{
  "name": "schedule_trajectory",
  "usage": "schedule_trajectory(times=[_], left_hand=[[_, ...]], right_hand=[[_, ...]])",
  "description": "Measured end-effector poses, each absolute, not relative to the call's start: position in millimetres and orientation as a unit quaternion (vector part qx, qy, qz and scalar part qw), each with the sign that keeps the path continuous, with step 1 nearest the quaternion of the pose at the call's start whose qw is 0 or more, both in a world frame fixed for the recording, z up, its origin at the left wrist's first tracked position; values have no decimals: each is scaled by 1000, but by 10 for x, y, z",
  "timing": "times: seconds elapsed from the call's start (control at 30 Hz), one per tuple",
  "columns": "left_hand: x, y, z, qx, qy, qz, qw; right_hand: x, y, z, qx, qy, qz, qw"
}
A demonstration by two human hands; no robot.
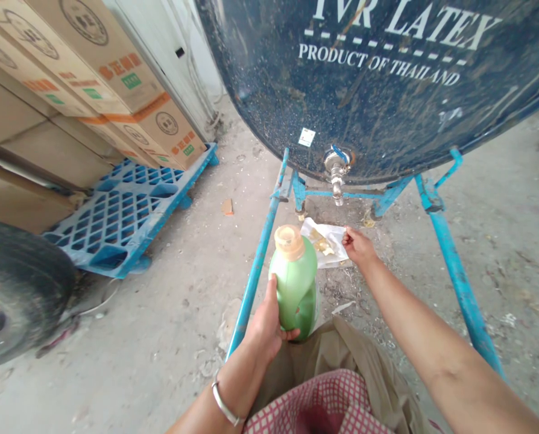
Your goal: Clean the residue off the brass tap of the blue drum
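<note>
Head view: left hand is gripping green jug w/ fingers wrapped round it, upright on ground; right hand is pinching stained white sheet, prob. plastic, under drum tap.

1. The picture is bright, with soft daylight all over.
2. The floor on the right looks pale and washed out.
3. Shadows are soft. A dark patch lies under the drum, by the tap.
4. The drum is dark, with no shine.
5. The edges bend. The boxes lean and the blue frame spreads outward.
6. The middle is sharp. The tyre and the near arms look a bit soft.
</note>
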State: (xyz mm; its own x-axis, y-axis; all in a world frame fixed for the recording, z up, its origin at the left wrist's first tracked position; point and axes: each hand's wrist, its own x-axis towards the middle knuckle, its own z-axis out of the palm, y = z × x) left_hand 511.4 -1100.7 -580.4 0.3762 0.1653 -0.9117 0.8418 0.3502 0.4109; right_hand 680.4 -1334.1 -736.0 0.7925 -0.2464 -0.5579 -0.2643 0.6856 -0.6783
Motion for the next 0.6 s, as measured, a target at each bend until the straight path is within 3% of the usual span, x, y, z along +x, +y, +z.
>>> schedule_trajectory(times=[0.33, 0.6], left_hand=[[5130, -10999, -5827, 527, 492, -266, 640], [5094, -11003, -5849, 534, 490, -272, 633]], right_hand=[[6773, -13516, -7293, -448, 247, 50, 858], [6691, -13841, -7426, -659, 301, 70, 686]])
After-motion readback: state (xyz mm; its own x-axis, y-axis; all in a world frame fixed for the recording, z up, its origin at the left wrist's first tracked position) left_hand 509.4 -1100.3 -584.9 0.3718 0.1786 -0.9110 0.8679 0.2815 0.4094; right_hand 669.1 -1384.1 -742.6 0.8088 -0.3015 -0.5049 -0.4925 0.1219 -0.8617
